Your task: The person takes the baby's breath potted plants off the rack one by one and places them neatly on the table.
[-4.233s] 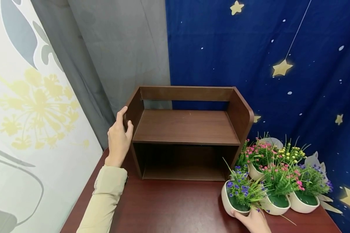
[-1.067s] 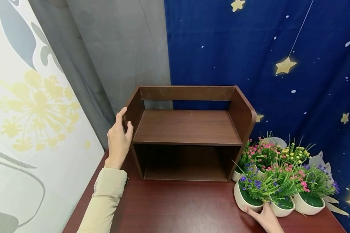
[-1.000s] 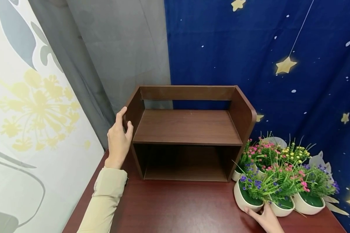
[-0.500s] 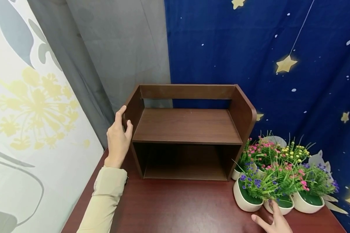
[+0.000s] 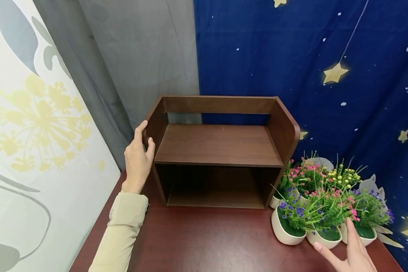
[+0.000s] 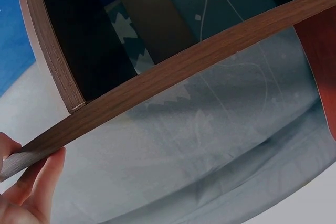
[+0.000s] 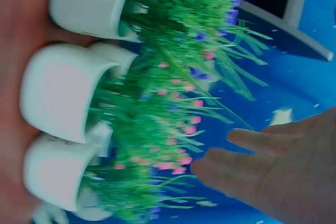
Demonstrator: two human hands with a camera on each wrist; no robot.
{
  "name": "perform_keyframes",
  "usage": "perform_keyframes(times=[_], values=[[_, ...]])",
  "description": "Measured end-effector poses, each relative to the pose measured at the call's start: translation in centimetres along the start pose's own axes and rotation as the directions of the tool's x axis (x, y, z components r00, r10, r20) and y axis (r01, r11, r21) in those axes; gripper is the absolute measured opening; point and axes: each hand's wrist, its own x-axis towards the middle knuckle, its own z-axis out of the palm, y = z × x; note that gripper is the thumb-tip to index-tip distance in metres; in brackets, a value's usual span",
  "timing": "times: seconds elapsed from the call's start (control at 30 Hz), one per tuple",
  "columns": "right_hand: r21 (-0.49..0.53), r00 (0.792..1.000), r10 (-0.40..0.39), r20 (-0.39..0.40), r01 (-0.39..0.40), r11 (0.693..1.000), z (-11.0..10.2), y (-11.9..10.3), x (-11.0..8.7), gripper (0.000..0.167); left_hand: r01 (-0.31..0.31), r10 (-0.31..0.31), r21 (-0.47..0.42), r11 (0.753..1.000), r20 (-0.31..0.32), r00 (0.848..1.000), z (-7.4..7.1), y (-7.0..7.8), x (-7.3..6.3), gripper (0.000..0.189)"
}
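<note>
A dark brown two-tier desktop shelf [image 5: 217, 145] stands at the back of the table. My left hand [image 5: 137, 162] grips its left side panel; in the left wrist view the thumb lies on one side of the panel [image 6: 157, 80] and the fingers on the other. At the right, an artificial potted plant with purple flowers [image 5: 287, 230] sits upright in a white pot beside a pink-flowered one [image 5: 326, 238]. Holding nothing, my right hand [image 5: 353, 253] is in front of the pots with fingers extended. In the right wrist view that hand [image 7: 283, 166] is apart from the pots.
Another purple-flowered pot [image 5: 368, 236] stands at the right end, with yellow flowers [image 5: 343, 178] and more pink flowers [image 5: 306, 175] behind. A blue star-printed curtain [image 5: 244, 56] and a grey one [image 5: 149, 56] hang behind the reddish-brown table [image 5: 197, 238]. A patterned white panel [image 5: 44, 196] borders the left.
My right hand shifted the purple-flowered pot rightward against the pink-flowered one, let go of it, then moved off to the right. My left hand kept its grip on the shelf.
</note>
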Motion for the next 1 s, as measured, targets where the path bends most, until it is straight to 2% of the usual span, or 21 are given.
perform_keyframes(times=[0.07,0.17,0.27,0.43,0.67,0.73,0.83,1.0], values=[[-0.019,0.996,-0.056,-0.062,0.055,0.998,-0.3,-1.1,-0.1,0.108,-0.001,0.001,0.002,1.000,-0.003,1.000,0.0,0.0,0.1,0.048],[-0.062,0.975,-0.163,-0.154,0.155,0.986,-0.4,-2.7,-0.3,0.108,-0.005,0.005,-0.001,1.000,-0.001,1.000,0.0,0.0,0.2,0.048],[-0.129,0.934,-0.279,-0.225,0.255,0.958,-0.2,-4.0,-0.3,0.110,-0.008,0.008,-0.008,1.000,0.002,1.000,0.0,0.1,0.3,0.049],[-0.210,0.873,-0.416,-0.255,0.370,0.905,0.2,-5.8,0.1,0.115,-0.009,0.009,-0.009,1.000,-0.003,1.000,0.1,0.0,0.3,0.049],[-0.331,0.774,-0.564,-0.287,0.473,0.817,0.5,-7.3,1.3,0.118,-0.010,0.010,-0.012,1.000,-0.005,1.000,0.0,0.0,0.4,0.049],[-0.367,0.749,-0.601,-0.279,0.495,0.788,0.5,-7.8,1.7,0.119,-0.004,0.004,-0.011,1.000,-0.003,1.000,0.0,-0.1,0.4,0.049],[-0.446,0.702,-0.664,-0.256,0.524,0.725,0.5,-8.4,2.3,0.117,0.008,-0.008,-0.009,1.000,0.011,1.000,0.0,-0.2,0.2,0.049],[-0.581,0.582,-0.780,-0.228,0.562,0.589,1.4,-9.2,3.1,0.107,0.028,-0.027,-0.006,1.000,0.036,0.999,-0.1,-0.4,-0.1,0.049]])
